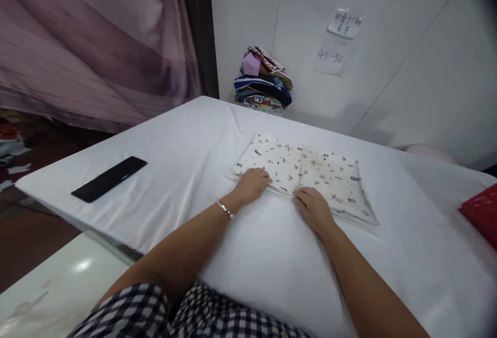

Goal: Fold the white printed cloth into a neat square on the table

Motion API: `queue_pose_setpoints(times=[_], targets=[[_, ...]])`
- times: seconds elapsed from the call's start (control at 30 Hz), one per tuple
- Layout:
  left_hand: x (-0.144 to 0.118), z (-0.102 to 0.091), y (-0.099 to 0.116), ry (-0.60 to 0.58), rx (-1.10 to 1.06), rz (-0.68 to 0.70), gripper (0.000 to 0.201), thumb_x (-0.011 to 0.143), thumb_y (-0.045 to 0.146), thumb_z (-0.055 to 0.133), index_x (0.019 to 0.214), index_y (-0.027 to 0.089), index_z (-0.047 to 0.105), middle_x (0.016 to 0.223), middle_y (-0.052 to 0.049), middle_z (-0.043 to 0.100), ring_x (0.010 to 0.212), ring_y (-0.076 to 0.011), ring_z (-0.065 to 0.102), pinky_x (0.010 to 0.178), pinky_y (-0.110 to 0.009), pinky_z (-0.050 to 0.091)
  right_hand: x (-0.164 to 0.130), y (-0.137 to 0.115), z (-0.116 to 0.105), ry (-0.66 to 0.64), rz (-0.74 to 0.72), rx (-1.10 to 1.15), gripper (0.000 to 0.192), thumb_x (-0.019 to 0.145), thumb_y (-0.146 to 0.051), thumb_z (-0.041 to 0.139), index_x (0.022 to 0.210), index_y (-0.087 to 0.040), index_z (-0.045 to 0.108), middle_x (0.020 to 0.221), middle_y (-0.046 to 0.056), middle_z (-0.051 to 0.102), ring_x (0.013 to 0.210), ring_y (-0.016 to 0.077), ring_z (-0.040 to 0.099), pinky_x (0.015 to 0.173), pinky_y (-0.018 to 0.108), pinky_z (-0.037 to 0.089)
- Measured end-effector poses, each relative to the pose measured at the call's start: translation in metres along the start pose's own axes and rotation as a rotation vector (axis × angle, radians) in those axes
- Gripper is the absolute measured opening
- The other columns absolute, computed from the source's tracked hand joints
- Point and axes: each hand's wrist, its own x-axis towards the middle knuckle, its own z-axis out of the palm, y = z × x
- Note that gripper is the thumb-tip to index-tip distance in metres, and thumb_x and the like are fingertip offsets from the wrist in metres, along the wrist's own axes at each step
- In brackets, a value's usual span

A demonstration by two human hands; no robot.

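Note:
A folded cream cloth [310, 170] with a small leaf-like print lies flat on the white-covered table [186, 146]. A crease runs across its middle, and several layers show along the near edge. My left hand [252, 182] rests on the near edge towards the left corner, its fingers curled over the fabric. Right of it, close to the crease, my right hand [312, 206] pinches the same edge between thumb and fingers. The undersides of the fingers are hidden.
A black phone-like slab [111, 178] lies on the table's left part. Behind the far edge stands a stack of folded fabrics [264, 82] against the wall. A red object [481, 214] sits at the right edge. A pink curtain [97, 43] hangs at the left.

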Motion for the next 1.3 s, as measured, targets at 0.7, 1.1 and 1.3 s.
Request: queue_pose_setpoints(times=[0.7,1.1,1.3], targets=[[-0.002,-0.002,-0.005,-0.056,-0.003,-0.008,0.021,0.091,0.027,0.043,0.097,0.019,0.062,0.099,-0.006,0.063,0.096,-0.0198,0.054,0.083,-0.034,0.04,0.001,-0.001,0.0,0.018,0.022,-0.001,0.028,0.092,-0.027,0.04,0.098,-0.018,0.066,0.096,0.01,0.065,0.091,0.0213,0.056,0.081,0.036,0.048],[0.0,-0.004,0.0,-0.059,0.071,-0.022,0.018,0.087,0.019,0.046,0.097,0.019,0.061,0.096,-0.005,0.062,0.095,-0.0195,0.053,0.08,-0.033,0.039,0.003,-0.002,0.005,0.014,0.006,-0.078,0.028,0.092,-0.027,0.04,0.099,-0.018,0.066,0.097,0.01,0.064,0.092,0.0216,0.055,0.08,0.035,0.045],[0.011,-0.005,0.001,0.06,0.175,-0.014,0.019,0.085,0.012,0.045,0.095,0.018,0.06,0.099,-0.005,0.062,0.097,-0.0199,0.052,0.084,-0.035,0.037,0.005,-0.003,0.007,0.118,0.035,-0.161,0.026,0.092,-0.023,0.04,0.099,-0.016,0.063,0.096,0.01,0.062,0.09,0.0212,0.052,0.078,0.033,0.04]])
